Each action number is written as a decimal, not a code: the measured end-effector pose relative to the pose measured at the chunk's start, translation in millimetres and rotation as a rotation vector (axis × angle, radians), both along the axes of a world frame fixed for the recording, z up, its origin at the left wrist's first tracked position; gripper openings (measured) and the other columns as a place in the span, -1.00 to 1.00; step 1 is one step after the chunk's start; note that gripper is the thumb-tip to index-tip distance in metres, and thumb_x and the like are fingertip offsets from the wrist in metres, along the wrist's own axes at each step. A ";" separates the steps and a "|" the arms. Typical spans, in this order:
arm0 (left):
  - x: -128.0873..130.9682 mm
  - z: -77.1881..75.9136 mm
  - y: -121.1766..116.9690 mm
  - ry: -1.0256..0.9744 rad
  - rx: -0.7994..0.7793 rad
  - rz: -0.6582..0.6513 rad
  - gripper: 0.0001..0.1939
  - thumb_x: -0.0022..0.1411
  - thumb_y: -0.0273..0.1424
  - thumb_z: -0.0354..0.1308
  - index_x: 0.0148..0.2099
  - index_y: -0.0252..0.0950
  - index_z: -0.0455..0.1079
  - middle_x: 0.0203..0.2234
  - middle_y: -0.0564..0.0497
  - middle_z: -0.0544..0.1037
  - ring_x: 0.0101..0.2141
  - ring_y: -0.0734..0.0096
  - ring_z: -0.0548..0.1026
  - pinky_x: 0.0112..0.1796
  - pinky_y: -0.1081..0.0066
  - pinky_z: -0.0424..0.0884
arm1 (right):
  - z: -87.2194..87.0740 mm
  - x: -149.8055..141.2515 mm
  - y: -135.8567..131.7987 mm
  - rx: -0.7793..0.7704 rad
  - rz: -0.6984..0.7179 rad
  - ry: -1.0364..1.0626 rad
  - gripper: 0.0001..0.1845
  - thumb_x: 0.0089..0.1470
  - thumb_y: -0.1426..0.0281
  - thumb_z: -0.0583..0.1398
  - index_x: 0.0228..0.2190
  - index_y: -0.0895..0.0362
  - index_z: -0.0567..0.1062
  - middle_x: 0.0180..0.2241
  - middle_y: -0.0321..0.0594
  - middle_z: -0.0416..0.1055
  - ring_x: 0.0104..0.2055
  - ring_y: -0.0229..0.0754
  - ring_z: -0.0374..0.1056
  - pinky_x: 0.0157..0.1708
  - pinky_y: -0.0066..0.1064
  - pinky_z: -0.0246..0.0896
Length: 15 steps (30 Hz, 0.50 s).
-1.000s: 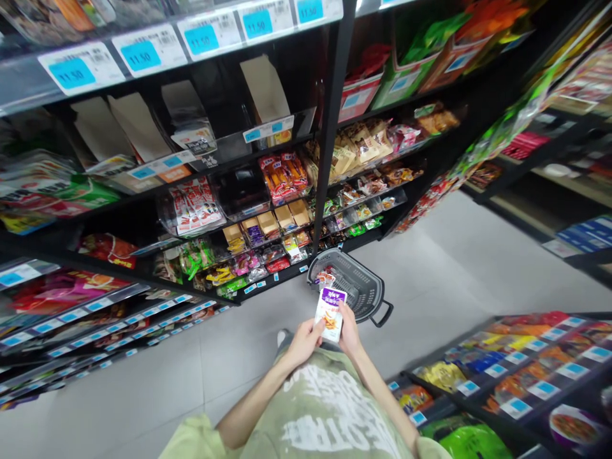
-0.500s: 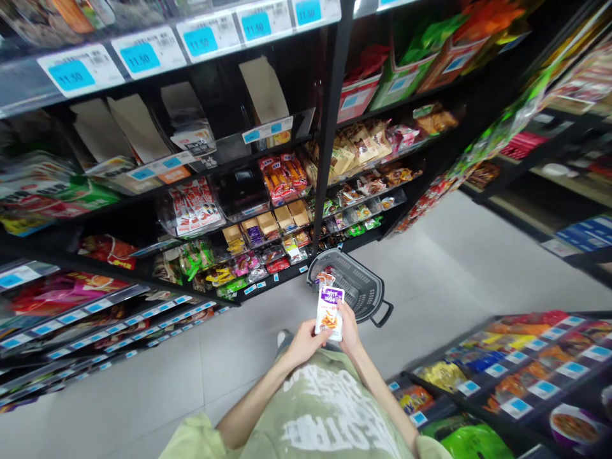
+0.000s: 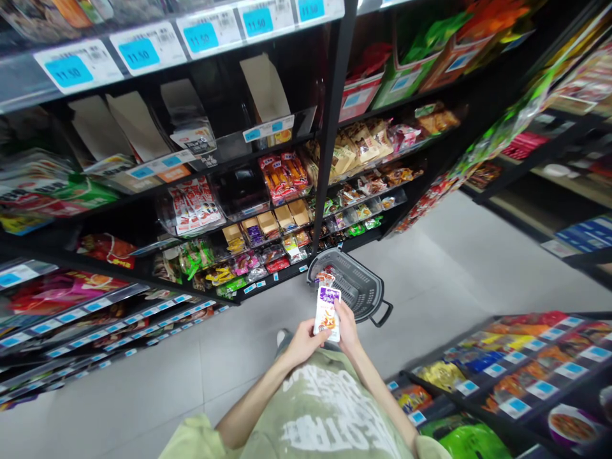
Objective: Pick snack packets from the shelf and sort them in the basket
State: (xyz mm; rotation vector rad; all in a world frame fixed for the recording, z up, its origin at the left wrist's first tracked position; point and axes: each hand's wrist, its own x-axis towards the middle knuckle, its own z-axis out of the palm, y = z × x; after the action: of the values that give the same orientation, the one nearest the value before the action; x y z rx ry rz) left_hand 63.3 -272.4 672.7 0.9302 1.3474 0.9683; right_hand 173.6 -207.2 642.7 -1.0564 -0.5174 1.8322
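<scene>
Between my two hands I hold a white and purple snack packet with a picture of orange food on its front. My left hand grips its lower left edge, thumb over the front. Along the right edge, my right hand has its fingers closed on the same packet. Just beyond it, on the floor, stands a grey shopping basket with its handle lying out to the right. A few small snack packets lie in the basket's left end, partly hidden behind the held packet.
Black shelves full of bagged snacks rise ahead, with price tags along their edges. More snack shelves stand close on my right, and others at left. Grey floor tiles run between them.
The packet has shifted very slightly left and tilted a little in my hands. Both hands keep their hold, and the basket stays where it was.
</scene>
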 end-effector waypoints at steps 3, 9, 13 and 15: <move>-0.3 -0.9 1.2 -0.044 0.035 0.014 -0.64 0.12 -0.16 0.20 -0.35 -0.42 0.40 -0.63 0.12 0.32 -0.61 0.58 0.18 -0.56 0.53 0.10 | -1.6 -1.6 1.4 0.017 -0.008 -0.021 -0.68 -0.07 0.13 0.32 -0.42 0.12 0.50 -0.51 -0.32 0.47 -0.54 -0.25 0.36 -0.54 -0.46 0.25; -2.3 -6.7 3.5 -0.073 0.070 0.082 -0.60 0.17 -0.12 0.15 -0.47 -0.39 0.33 -0.70 0.16 0.22 -0.63 0.60 0.11 -0.57 0.53 0.01 | -8.7 -3.5 2.9 0.028 -0.016 -0.019 -0.69 -0.06 0.13 0.32 -0.43 0.13 0.49 -0.52 -0.31 0.47 -0.55 -0.26 0.33 -0.54 -0.47 0.22; -3.4 -5.4 4.2 -0.086 0.083 0.092 -0.60 0.18 -0.13 0.14 -0.49 -0.37 0.31 -0.71 0.17 0.20 -0.63 0.60 0.11 -0.56 0.52 0.01 | -10.1 -3.9 3.2 0.040 -0.024 -0.021 -0.71 -0.04 0.16 0.31 -0.42 0.14 0.49 -0.51 -0.30 0.47 -0.54 -0.25 0.33 -0.52 -0.46 0.23; -3.4 -4.1 4.6 -0.088 0.081 0.101 -0.61 0.19 -0.14 0.13 -0.48 -0.37 0.31 -0.71 0.17 0.20 -0.63 0.60 0.11 -0.56 0.52 0.02 | -8.5 -4.0 4.0 0.042 -0.033 -0.025 -0.72 -0.04 0.17 0.31 -0.40 0.14 0.50 -0.50 -0.29 0.47 -0.52 -0.24 0.34 -0.51 -0.46 0.24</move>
State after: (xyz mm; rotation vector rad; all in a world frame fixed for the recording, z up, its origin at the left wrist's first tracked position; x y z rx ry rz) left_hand 59.9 -267.9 668.6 0.8767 1.2990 1.1356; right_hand 169.5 -203.2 634.2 -1.0546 -0.5480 1.7743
